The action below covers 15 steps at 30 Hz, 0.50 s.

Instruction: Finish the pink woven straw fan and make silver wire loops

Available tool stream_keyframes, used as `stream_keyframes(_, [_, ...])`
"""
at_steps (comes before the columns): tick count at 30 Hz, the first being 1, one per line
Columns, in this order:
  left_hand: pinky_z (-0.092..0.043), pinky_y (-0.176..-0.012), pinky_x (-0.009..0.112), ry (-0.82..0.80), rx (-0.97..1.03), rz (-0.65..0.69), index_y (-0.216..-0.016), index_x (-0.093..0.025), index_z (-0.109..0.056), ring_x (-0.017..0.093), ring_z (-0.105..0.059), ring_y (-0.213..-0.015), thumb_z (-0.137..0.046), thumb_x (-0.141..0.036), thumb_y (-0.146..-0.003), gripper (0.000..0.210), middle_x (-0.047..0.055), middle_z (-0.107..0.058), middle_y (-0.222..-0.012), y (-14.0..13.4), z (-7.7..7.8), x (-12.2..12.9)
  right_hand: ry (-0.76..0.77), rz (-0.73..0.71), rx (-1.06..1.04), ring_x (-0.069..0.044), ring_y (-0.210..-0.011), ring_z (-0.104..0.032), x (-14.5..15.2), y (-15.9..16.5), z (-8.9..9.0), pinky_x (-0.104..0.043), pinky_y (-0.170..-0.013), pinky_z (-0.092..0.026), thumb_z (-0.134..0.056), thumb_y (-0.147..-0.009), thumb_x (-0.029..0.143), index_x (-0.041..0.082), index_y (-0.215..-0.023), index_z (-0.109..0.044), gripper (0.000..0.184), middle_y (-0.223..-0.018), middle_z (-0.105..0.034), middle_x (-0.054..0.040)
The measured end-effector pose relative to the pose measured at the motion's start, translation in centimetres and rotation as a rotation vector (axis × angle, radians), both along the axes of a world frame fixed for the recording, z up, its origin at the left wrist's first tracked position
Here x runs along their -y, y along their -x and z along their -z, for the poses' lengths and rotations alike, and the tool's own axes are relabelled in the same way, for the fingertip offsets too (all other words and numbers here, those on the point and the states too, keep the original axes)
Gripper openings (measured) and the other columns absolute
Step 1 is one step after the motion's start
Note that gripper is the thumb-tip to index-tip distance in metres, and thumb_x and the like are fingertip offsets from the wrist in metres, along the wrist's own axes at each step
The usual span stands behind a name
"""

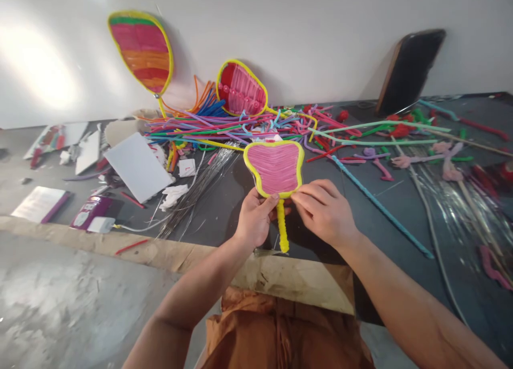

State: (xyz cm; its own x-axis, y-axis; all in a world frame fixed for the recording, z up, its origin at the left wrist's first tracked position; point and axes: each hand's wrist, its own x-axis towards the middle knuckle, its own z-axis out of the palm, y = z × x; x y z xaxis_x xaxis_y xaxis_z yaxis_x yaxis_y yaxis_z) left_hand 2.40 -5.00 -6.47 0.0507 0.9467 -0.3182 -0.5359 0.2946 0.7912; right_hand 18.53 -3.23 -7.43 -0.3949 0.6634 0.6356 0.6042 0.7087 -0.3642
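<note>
A pink fan (274,169) with a yellow rim (247,158) is standing out in front of the person, above the near part of the dark table (218,203), its broad face turned up toward the head camera and its fuzzy yellow handle (282,227) pointing down toward the person; the left hand (254,217) is closing round the base of the panel, its thumb pressing on the front beside the top of the handle while its other fingers are mostly hiding behind; the right hand (326,211) is bending inward, its fingertips touching the rim at the lower right corner, though I cannot tell whether they are pinching it or only resting there; behind the pink fan a tangle of coloured pipe cleaners (200,126) is spreading across the table; a striped fan (140,51) and a red-and-pink fan (242,88) are leaning near the pale wall (300,27), and a dark phone (412,72) is propping against it farther right; a blue twisted stem (382,209) is lying aslant beyond the right hand; to the left a white card (138,166), a bundle of thin wires (200,190) and a purple box (88,211) are lying apart from one another.
</note>
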Motion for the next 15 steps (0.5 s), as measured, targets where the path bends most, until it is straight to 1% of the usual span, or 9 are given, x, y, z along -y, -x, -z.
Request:
stream_keyframes(2, [-0.057, -0.071, 0.035, -0.006, -0.022, -0.011, -0.095, -0.015, -0.053, 0.019, -0.068, -0.076, -0.074, -0.025, -0.068, 0.035, 0.002, -0.068, -0.083, 0.0, 0.0, -0.1, 0.176, 0.086, -0.218, -0.021, -0.087, -0.057, 0.0, -0.1, 0.0, -0.036, -0.08, -0.049, -0.058, -0.082, 0.02, 0.023, -0.089, -0.065, 0.011, -0.09, -0.066, -0.0056])
stream_keyframes(4, [-0.057, -0.071, 0.035, -0.019, -0.034, -0.025, -0.095, -0.016, -0.052, 0.019, -0.068, -0.077, -0.075, -0.026, -0.067, 0.037, 0.002, -0.068, -0.084, 0.0, -0.1, -0.1, 0.446, 0.192, -0.534, -0.019, -0.078, -0.059, -0.1, -0.2, 0.2, -0.035, -0.072, -0.051, -0.058, -0.083, 0.03, 0.022, -0.092, -0.062, 0.013, -0.088, -0.064, -0.0052])
stream_keyframes(5, [-0.057, -0.07, 0.035, -0.028, -0.037, -0.03, -0.095, -0.016, -0.052, 0.02, -0.068, -0.077, -0.075, -0.026, -0.067, 0.037, 0.002, -0.068, -0.084, 0.0, -0.1, -0.1, 0.607, 0.206, -0.684, -0.017, -0.072, -0.059, -0.2, -0.2, 0.3, -0.033, -0.066, -0.051, -0.059, -0.082, 0.035, 0.022, -0.094, -0.061, 0.018, -0.085, -0.063, -0.0044])
stream_keyframes(6, [-0.057, -0.07, 0.035, -0.038, -0.038, -0.031, -0.095, -0.016, -0.052, 0.02, -0.068, -0.077, -0.075, -0.026, -0.067, 0.037, 0.002, -0.068, -0.084, 0.0, -0.2, -0.1, 0.766, 0.18, -0.803, -0.015, -0.066, -0.058, -0.2, -0.2, 0.4, -0.031, -0.06, -0.051, -0.059, -0.081, 0.04, 0.021, -0.094, -0.06, 0.023, -0.081, -0.062, -0.0033])
stream_keyframes(7, [-0.057, -0.07, 0.035, -0.047, -0.037, -0.027, -0.095, -0.016, -0.052, 0.02, -0.068, -0.077, -0.075, -0.025, -0.068, 0.036, 0.002, -0.068, -0.084, -0.1, -0.3, -0.1, 0.911, 0.12, -0.881, -0.014, -0.061, -0.057, -0.1, -0.2, 0.4, -0.029, -0.056, -0.05, -0.061, -0.079, 0.043, 0.02, -0.094, -0.059, 0.027, -0.077, -0.061, -0.0021])
stream_keyframes(9, [-0.057, -0.069, 0.034, -0.068, -0.035, -0.018, -0.095, -0.017, -0.052, 0.019, -0.068, -0.077, -0.074, -0.025, -0.069, 0.035, 0.002, -0.068, -0.083, -0.2, -0.4, 0.0, 1.111, -0.026, -0.912, -0.013, -0.059, -0.056, 0.0, 0.2, 0.1, -0.026, -0.053, -0.048, -0.065, -0.074, 0.046, 0.018, -0.09, -0.061, 0.032, -0.072, -0.061, -0.0014])
stream_keyframes(10, [-0.057, -0.068, 0.033, -0.075, -0.036, -0.013, -0.095, -0.016, -0.053, 0.019, -0.068, -0.076, -0.073, -0.024, -0.07, 0.033, 0.002, -0.068, -0.082, -0.2, -0.3, 0.0, 1.158, -0.072, -0.89, -0.012, -0.059, -0.056, 0.2, 0.4, 0.0, -0.026, -0.053, -0.047, -0.068, -0.072, 0.045, 0.017, -0.087, -0.061, 0.033, -0.071, -0.061, -0.0014])
stream_keyframes(11, [-0.057, -0.067, 0.032, -0.08, -0.039, -0.011, -0.095, -0.016, -0.053, 0.018, -0.068, -0.074, -0.073, -0.024, -0.07, 0.032, 0.002, -0.068, -0.082, -0.3, -0.3, 0.0, 1.17, -0.087, -0.861, -0.012, -0.058, -0.055, 0.3, 0.6, -0.2, -0.025, -0.052, -0.046, -0.069, -0.07, 0.044, 0.017, -0.085, -0.062, 0.032, -0.069, -0.061, -0.0012])
stream_keyframes(15, [-0.058, -0.064, 0.03, -0.07, -0.073, 0.002, -0.095, -0.017, -0.052, 0.017, -0.068, -0.071, -0.072, -0.024, -0.071, 0.032, 0.001, -0.068, -0.082, -0.3, -0.2, 0.1, 1.112, -0.04, -0.788, -0.009, -0.05, -0.048, 0.6, 1.1, -0.4, -0.024, -0.049, -0.04, -0.067, -0.073, 0.039, 0.016, -0.079, -0.063, 0.023, -0.062, -0.057, 0.0016])
